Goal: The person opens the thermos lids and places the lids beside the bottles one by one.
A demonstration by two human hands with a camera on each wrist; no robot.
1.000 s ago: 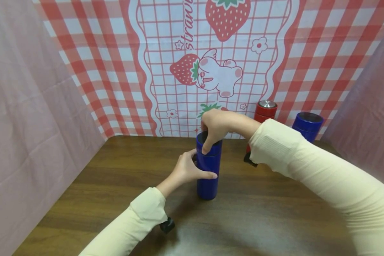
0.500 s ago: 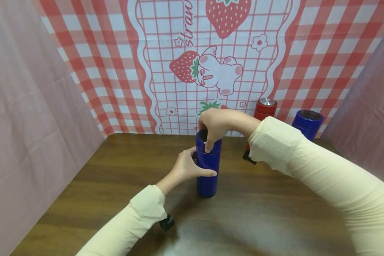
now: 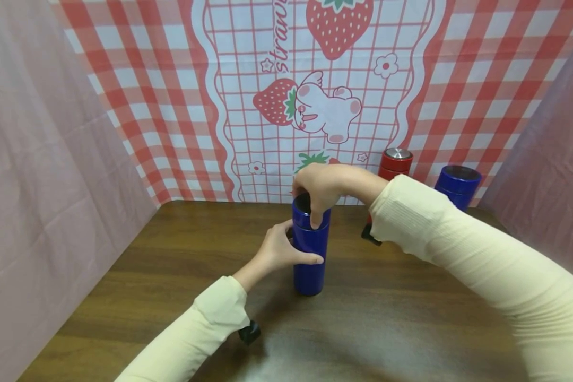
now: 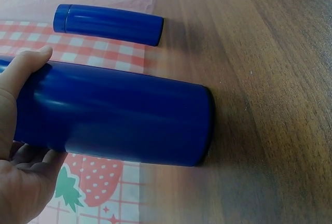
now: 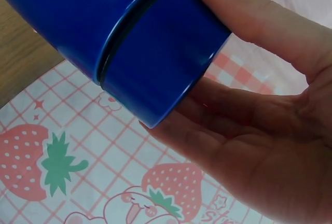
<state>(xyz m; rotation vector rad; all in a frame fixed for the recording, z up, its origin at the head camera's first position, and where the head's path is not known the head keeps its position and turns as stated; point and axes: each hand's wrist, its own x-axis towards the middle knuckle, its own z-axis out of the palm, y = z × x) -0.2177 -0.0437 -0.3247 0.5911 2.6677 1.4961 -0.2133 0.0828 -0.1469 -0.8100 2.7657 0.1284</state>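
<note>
A blue thermos flask (image 3: 309, 278) stands upright on the wooden table, directly ahead. My left hand (image 3: 278, 250) grips its body from the left, thumb across the near side and fingers mostly hidden behind it. From above, my right hand (image 3: 323, 184) grips the blue lid (image 3: 301, 216), with the thumb on the near side and the other fingers around the far side. In the right wrist view a dark seam shows between the lid (image 5: 161, 58) and the body (image 5: 83, 22). The left wrist view shows the flask's base (image 4: 205, 125) close to the tabletop.
Behind my right forearm stand a red flask (image 3: 395, 163) with a silver-topped lid and a second blue flask (image 3: 458, 185), both partly hidden. A checked strawberry cloth (image 3: 172, 106) hangs behind the table (image 3: 196, 228). Pink curtains (image 3: 52, 159) close off both sides.
My right thumb has shifted a little to the right across the lid's near side, the fingers turning counterclockwise seen from above. The left hand and the flask stay in place.
</note>
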